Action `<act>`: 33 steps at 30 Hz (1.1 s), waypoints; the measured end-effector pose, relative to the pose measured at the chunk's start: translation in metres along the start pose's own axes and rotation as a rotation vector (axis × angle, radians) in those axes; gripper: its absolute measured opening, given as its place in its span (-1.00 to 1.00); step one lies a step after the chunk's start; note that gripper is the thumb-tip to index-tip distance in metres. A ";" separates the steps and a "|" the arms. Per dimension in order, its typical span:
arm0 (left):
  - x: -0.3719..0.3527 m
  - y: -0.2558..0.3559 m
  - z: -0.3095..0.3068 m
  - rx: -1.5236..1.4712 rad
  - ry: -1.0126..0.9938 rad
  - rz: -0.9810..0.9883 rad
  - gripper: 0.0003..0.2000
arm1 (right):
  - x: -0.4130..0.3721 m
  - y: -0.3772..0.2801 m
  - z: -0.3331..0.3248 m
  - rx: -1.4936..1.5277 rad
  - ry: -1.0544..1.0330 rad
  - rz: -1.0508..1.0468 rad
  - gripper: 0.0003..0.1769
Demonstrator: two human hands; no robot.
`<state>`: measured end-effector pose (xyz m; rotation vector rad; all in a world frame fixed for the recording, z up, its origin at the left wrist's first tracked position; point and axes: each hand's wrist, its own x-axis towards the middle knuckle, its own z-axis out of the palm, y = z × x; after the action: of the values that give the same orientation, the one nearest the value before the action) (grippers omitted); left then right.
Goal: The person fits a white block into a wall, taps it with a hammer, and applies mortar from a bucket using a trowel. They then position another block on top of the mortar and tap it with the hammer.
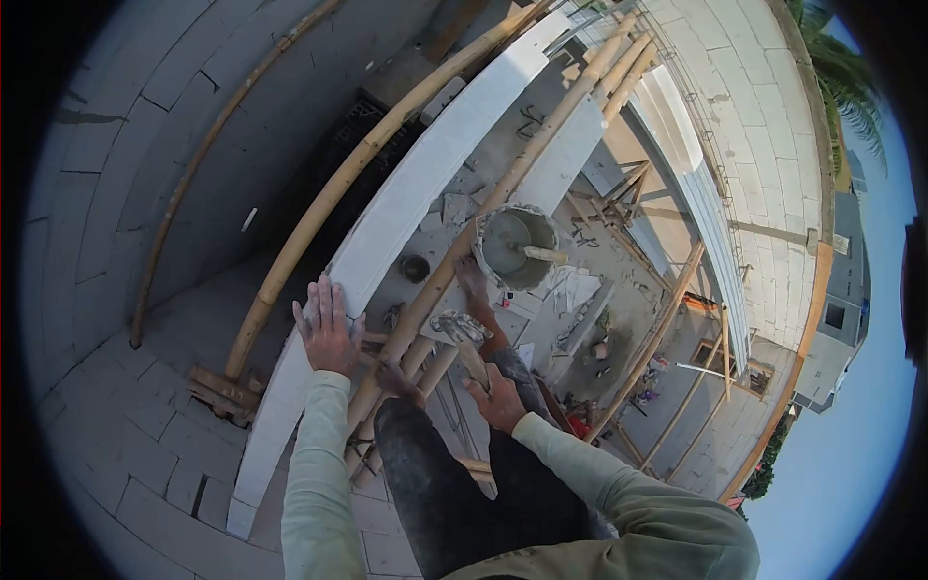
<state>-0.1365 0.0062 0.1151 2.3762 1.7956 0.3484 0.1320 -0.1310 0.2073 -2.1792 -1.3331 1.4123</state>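
Note:
My left hand [332, 327] lies with fingers spread on the top edge of a pale block wall [425, 179]. My right hand [497, 398] is closed around the handle of a trowel [460, 329], whose blade is coated in grey mortar. Beyond the trowel stands a bucket [507, 242] of grey wet mix, with a light-coloured handle [544, 254] sticking out over its rim. My bare feet [472, 282] rest on or beside bamboo poles [430, 295] that run between the wall and the bucket.
The floor [619, 338] lies far below, strewn with rubble and tools. A long bamboo pole [333, 188] rises left of the wall. Block walls [97, 193] enclose the left side. At right are timber props [667, 329] and a tall block wall [764, 126].

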 end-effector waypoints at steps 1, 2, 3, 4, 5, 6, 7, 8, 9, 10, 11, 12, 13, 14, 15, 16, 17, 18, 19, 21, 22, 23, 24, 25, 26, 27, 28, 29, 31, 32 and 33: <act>0.001 -0.001 0.001 -0.004 0.004 0.010 -0.29 | 0.001 -0.003 0.002 0.029 0.026 -0.019 -0.61; 0.000 0.000 0.003 -0.010 0.006 0.018 -0.30 | 0.001 -0.005 0.004 0.056 0.051 -0.035 -0.61; -0.001 0.000 0.002 -0.008 -0.007 0.021 -0.30 | -0.002 -0.003 0.009 0.047 0.069 -0.017 -0.60; 0.001 -0.001 0.003 -0.003 -0.012 0.024 -0.29 | 0.000 -0.002 0.015 0.038 0.089 -0.007 -0.60; 0.002 -0.001 0.003 0.021 -0.045 0.043 -0.29 | 0.001 -0.006 0.018 0.144 0.052 0.095 -0.62; 0.004 -0.002 0.004 0.006 -0.029 0.043 -0.29 | 0.000 -0.013 0.022 0.251 0.016 0.198 -0.63; 0.001 -0.004 0.003 -0.015 -0.016 0.048 -0.29 | -0.003 -0.017 0.032 0.290 0.009 0.225 -0.63; 0.000 -0.006 0.002 -0.002 -0.039 0.080 -0.29 | -0.003 -0.019 0.039 0.506 0.001 0.295 -0.65; 0.000 -0.006 0.003 0.013 -0.022 0.079 -0.28 | -0.005 -0.023 0.042 0.719 -0.001 0.361 -0.67; 0.000 -0.004 0.003 0.024 -0.002 0.079 -0.28 | -0.007 -0.027 0.047 0.751 0.012 0.377 -0.67; -0.001 -0.002 0.002 0.026 -0.022 0.114 -0.28 | -0.008 -0.039 0.054 0.855 0.050 0.478 -0.67; 0.000 -0.001 0.001 0.053 -0.042 0.078 -0.28 | -0.007 -0.045 0.062 0.960 0.089 0.577 -0.67; 0.001 -0.001 0.000 0.083 -0.060 0.043 -0.27 | -0.007 -0.047 0.072 0.996 0.103 0.592 -0.67; 0.003 0.000 -0.001 0.052 -0.034 0.062 -0.27 | -0.007 -0.048 0.081 1.060 0.128 0.611 -0.66; 0.003 0.001 0.000 0.059 -0.047 0.096 -0.27 | -0.006 -0.051 0.085 1.121 0.154 0.625 -0.63; 0.003 0.002 -0.001 0.058 -0.044 0.069 -0.27 | -0.009 -0.054 0.085 1.184 0.152 0.636 -0.61; 0.003 0.002 0.000 0.058 -0.039 0.037 -0.27 | -0.010 -0.050 0.088 1.213 0.162 0.642 -0.61; 0.004 0.000 0.000 0.064 -0.043 0.032 -0.24 | -0.009 -0.047 0.092 1.198 0.151 0.643 -0.61; 0.005 0.000 0.002 0.079 -0.056 0.056 -0.24 | -0.009 -0.044 0.098 1.184 0.135 0.648 -0.61; 0.005 0.002 0.001 0.015 -0.014 -0.011 -0.16 | -0.005 -0.041 0.106 1.322 0.140 0.680 -0.59; 0.007 0.003 0.001 0.041 -0.026 0.015 -0.16 | 0.002 -0.039 0.110 1.430 0.151 0.698 -0.58; 0.007 0.003 0.000 0.040 -0.034 -0.025 -0.12 | 0.008 -0.041 0.114 1.467 0.138 0.711 -0.58; 0.008 0.005 0.000 0.040 -0.042 -0.065 -0.08 | 0.016 -0.046 0.114 1.516 0.181 0.818 -0.56; 0.011 0.006 0.002 0.069 -0.058 -0.044 -0.08 | 0.024 -0.047 0.116 1.556 0.220 0.929 -0.54; 0.016 0.010 0.003 0.115 -0.080 -0.093 -0.05 | 0.032 -0.044 0.123 1.573 0.178 0.895 -0.54; 0.019 0.013 0.001 0.165 -0.105 -0.141 -0.02 | 0.037 -0.043 0.129 1.603 0.155 0.921 -0.54; 0.020 0.018 -0.002 0.198 -0.127 -0.120 -0.02 | 0.042 -0.043 0.134 1.660 0.115 0.902 -0.54; 0.024 0.026 -0.004 0.174 -0.145 -0.189 0.00 | 0.047 -0.043 0.140 1.719 0.080 0.874 -0.52; 0.030 0.033 -0.003 0.175 -0.163 -0.233 0.03 | 0.059 -0.041 0.154 1.754 0.055 0.882 -0.52; 0.030 0.035 -0.003 0.176 -0.175 -0.238 0.04 | 0.067 -0.040 0.160 1.750 0.041 0.873 -0.52; 0.031 0.034 -0.003 0.178 -0.188 -0.242 0.06 | 0.074 -0.040 0.163 1.782 0.032 0.878 -0.52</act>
<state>-0.0974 0.0260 0.1294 2.1760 2.0657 -0.0641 -0.0144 -0.0956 0.1024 -1.2283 0.9659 1.5718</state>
